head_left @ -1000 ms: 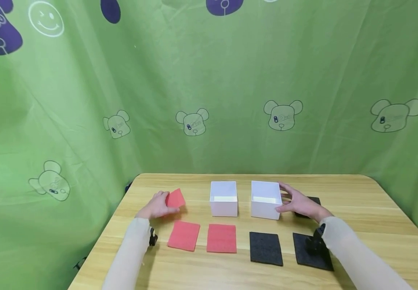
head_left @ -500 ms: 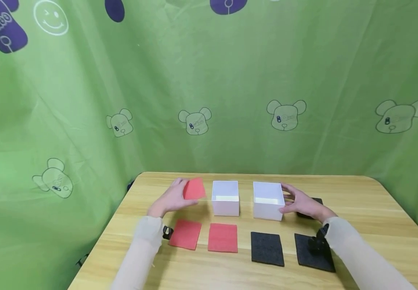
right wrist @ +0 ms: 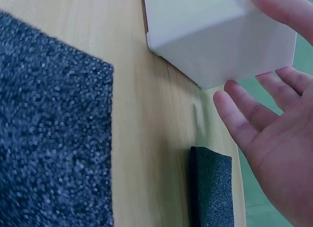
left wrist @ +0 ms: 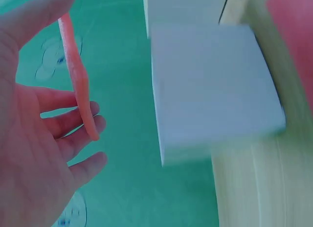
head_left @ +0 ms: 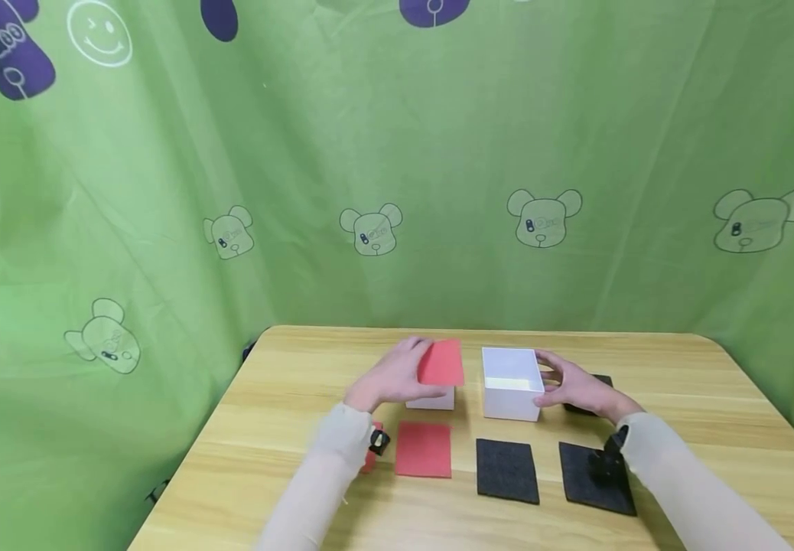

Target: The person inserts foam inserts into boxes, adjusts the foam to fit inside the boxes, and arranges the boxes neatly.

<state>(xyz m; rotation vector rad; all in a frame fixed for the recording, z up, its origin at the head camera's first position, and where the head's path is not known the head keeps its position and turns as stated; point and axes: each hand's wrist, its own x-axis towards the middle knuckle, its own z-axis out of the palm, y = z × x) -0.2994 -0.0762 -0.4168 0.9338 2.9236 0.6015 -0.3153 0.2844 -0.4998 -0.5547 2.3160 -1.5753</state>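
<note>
My left hand [head_left: 400,375] pinches a thin red foam square [head_left: 442,363] between thumb and fingers, holding it tilted over the left white open box [head_left: 431,402]. In the left wrist view the foam square [left wrist: 78,75] appears edge-on, apart from the box [left wrist: 210,85]. Most of the left box is hidden behind the hand and foam in the head view. My right hand [head_left: 579,390] spans the right side of the other white box [head_left: 512,404], thumb at its front corner and fingers toward the back. In the right wrist view the fingertips meet the edge of that box [right wrist: 220,46].
On the wooden table [head_left: 424,520] in front of the boxes lie a red square [head_left: 423,450], another red square [head_left: 369,457] partly under the left wrist, and two black squares [head_left: 507,471]. A third black square [head_left: 602,380] lies behind the right hand. A green curtain [head_left: 438,153] hangs behind.
My left hand has lifted the red foam square off the table's left side and carried it right, over the left box. The right hand stays at the right box.
</note>
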